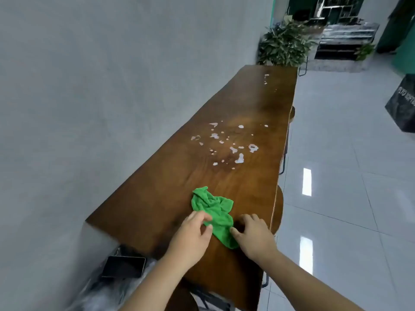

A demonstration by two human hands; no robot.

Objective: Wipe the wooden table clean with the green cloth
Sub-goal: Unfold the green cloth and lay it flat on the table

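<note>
A crumpled green cloth [213, 209] lies on the near part of the long wooden table [157, 198]. My left hand [190, 236] pinches the cloth's left edge between thumb and fingers. My right hand [253, 234] rests on the table at the cloth's right edge, with its thumb touching the fabric and its fingers spread. White spill patches [233, 147] are scattered over the middle of the table, beyond the cloth. A few smaller white spots [266, 78] sit near the far end.
A grey wall [89, 86] runs along the table's left side. A potted plant [285, 43] stands past the far end. A dark phone-like slab [123, 267] lies below the near left corner. Glossy tiled floor [348, 176] is on the right.
</note>
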